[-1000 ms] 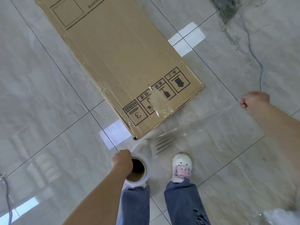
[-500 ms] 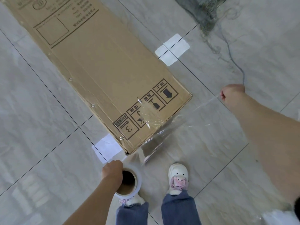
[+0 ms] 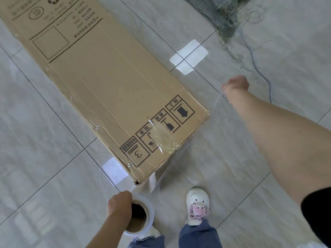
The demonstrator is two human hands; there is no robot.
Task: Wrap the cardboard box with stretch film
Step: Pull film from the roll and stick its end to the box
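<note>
Here, your left hand (image 3: pixel 119 203) grips the roll (image 3: pixel 141 219) near the box (image 3: pixel 107 90) corner. Your right hand (image 3: pixel 236 85) is fisted on the film (image 3: pixel 197 145) edge, stretched across the box end. The box lies flat on the floor (image 3: pixel 44 167).

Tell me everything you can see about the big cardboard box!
The cardboard box is long, flat and brown, lying on the tiled floor and running off the top edge. Its top carries black printed text, a recycling mark and handling symbols. Metal staples dot one long edge. A crinkled patch of stretch film clings to its near end.
</note>
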